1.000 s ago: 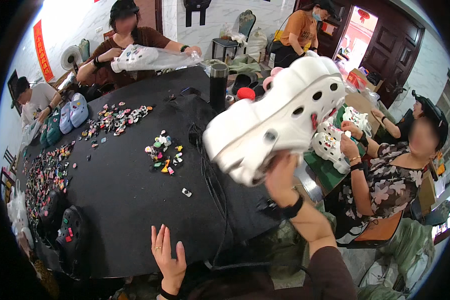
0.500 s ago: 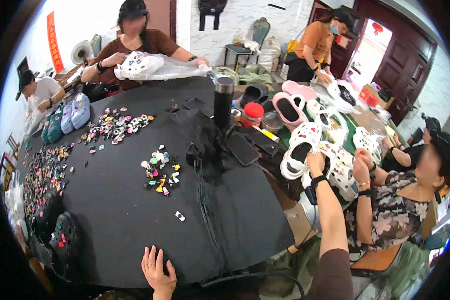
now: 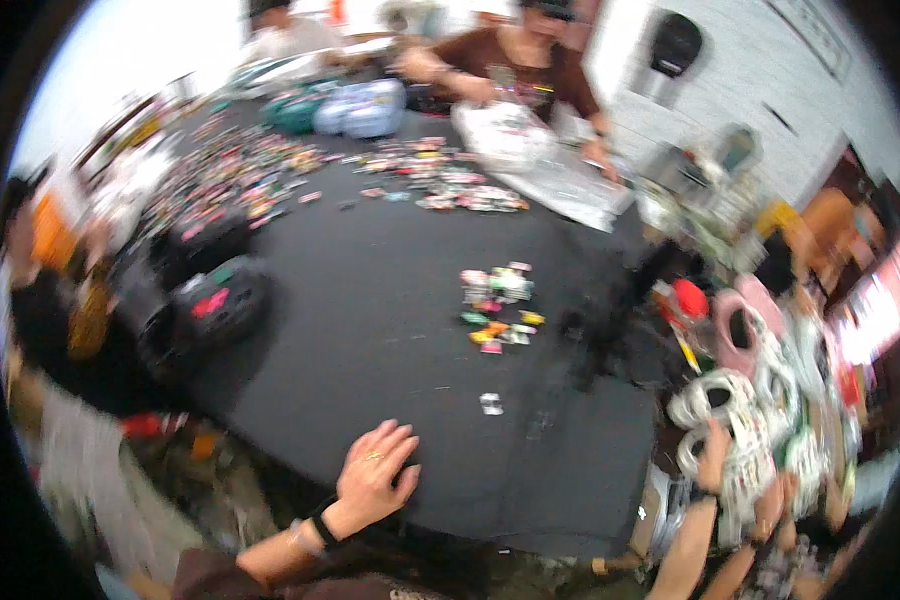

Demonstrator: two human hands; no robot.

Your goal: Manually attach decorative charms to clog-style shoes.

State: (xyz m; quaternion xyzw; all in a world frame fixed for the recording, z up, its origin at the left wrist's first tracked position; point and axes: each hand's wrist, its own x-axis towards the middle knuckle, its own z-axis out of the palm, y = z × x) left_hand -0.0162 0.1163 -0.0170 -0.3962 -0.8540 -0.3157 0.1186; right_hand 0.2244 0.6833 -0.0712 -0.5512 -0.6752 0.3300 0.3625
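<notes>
My left hand rests near the table's front edge, fingers spread and holding nothing. Out to the right, my right hand grips a white clog in a cluster of similar ones; blur hides the exact fingertips. A small white shoe charm lies alone beyond my left hand. Farther off is a little heap of mixed coloured charms. Two dark clogs stand at the table's left edge, the nearer one bearing red and green charms.
Large spreads of charms cover the far left of the black table. Blue clogs and green ones stand behind them. A black bag, red-lidded jar and pink clogs are at right. Co-workers sit around; one's hand is near mine.
My view has swung left and blurred, bringing more of the table's left side in. My right hand stays at the white clogs; my left hand stays by the front edge, fingers now more sideways.
</notes>
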